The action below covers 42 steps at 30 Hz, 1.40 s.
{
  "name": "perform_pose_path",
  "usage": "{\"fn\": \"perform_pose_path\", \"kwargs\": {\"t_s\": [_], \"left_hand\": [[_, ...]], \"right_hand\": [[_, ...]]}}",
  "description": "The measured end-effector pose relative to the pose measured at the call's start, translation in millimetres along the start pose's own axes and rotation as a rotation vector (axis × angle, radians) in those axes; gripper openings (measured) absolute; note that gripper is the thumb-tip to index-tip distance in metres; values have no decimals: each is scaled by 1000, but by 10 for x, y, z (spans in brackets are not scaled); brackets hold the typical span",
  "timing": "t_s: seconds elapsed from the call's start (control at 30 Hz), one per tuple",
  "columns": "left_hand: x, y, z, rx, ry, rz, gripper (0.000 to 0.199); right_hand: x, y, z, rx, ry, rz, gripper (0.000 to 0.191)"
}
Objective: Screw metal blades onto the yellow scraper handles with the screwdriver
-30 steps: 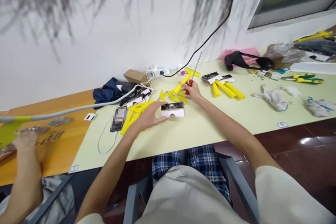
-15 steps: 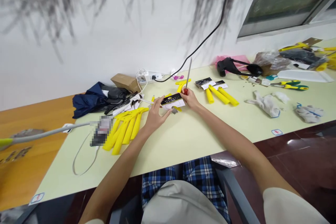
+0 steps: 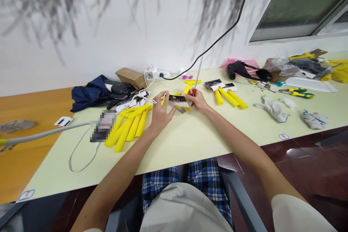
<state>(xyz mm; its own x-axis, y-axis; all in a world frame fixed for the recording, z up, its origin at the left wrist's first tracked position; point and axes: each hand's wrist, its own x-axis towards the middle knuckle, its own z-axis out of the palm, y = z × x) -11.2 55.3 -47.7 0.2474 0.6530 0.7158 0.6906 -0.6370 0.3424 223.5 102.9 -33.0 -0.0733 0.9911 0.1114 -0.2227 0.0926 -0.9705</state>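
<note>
- Head view: the card (image 3: pixel 178 100) is held over the worktop (image 3: pixel 174 145), its left end clamped in the left hand's (image 3: pixel 160 115) grip.
- The screwdriver (image 3: pixel 194 96) is clamped in the right hand (image 3: pixel 200 103), shaft upward, beside the card's right end.
- The card may be creased if squeezed unevenly.
- The yellow scraper (image 3: pixel 188 86) may be knocked if the screwdriver is tipped or loosened.

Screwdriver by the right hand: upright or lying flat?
Roughly upright, tilted: the right hand grips the screwdriver's red handle, and its metal shaft points up and slightly rightward.
</note>
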Motion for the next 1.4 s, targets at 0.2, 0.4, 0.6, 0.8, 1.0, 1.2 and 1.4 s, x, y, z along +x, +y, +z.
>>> {"fn": "perform_pose_path", "kwargs": {"t_s": [0.2, 0.4, 0.6, 0.8, 1.0, 1.2, 1.4], "left_hand": [[10, -32, 0, 88, -46, -93, 77], [-74, -60, 80, -54, -228, -221, 92], [-158, -80, 214, -228, -223, -317, 123], [-142, -54, 217, -321, -109, -266, 118], [-139, -53, 208, -335, -58, -297, 117], [-139, -80, 258, -268, -51, -264, 78], [-131, -26, 247, -315, -101, -215, 60]], "right_hand": [[-21, 14, 43, -21, 49, 36, 86], [-85, 44, 127, -18, 78, 5, 82], [-141, -7, 191, -82, 146, -53, 81], [-130, 11, 196, -216, 274, -214, 77], [-192, -43, 237, -253, 312, -252, 76], [-230, -71, 238, -338, 356, -321, 73], [-250, -100, 250, -431, 352, -399, 67]]}}
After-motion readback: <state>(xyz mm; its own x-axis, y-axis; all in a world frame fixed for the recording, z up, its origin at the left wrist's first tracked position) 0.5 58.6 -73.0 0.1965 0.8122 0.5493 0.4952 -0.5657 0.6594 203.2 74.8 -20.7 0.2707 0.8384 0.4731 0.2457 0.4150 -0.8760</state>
